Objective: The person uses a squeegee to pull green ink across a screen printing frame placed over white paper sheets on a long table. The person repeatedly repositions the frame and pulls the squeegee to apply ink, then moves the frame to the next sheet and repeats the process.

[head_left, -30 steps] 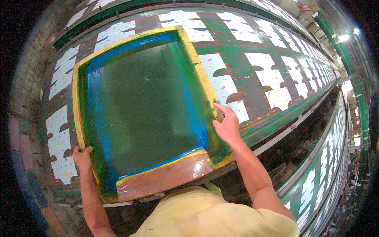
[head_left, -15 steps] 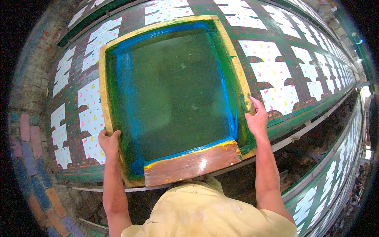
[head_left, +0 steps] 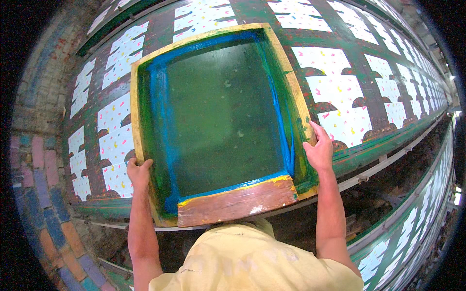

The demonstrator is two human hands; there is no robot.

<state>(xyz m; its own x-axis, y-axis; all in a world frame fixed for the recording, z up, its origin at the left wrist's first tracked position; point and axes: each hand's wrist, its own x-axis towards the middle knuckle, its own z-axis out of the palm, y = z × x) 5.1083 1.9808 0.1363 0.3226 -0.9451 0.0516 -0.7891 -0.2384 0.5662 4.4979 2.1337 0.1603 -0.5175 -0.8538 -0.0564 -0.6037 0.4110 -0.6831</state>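
Both my hands hold a wooden-rimmed printing screen (head_left: 134, 111) by its two sides, over a long table. My left hand (head_left: 139, 170) grips the left rim near its lower part, thumb on top. My right hand (head_left: 320, 149) is at the right rim, fingers along the outer side and thumb apart toward the inside. The dark green mesh (head_left: 218, 111) has blue ink (head_left: 281, 128) along its edges. A wooden squeegee (head_left: 237, 198) with yellow stains lies across the screen's near end, untouched by either hand. Whether the screen touches the table is hidden.
Rows of white cut pieces (head_left: 340, 92) with small coloured prints lie on the dark table (head_left: 303, 39). A metal rail (head_left: 383, 162) runs along its near edge. Another table with white pieces (head_left: 378, 252) stands at the lower right. Coloured bricks (head_left: 46, 194) line the left.
The screen and both hands sit slightly farther right in the picture, and the view has shifted a little too. Both hands keep their places on the rims.
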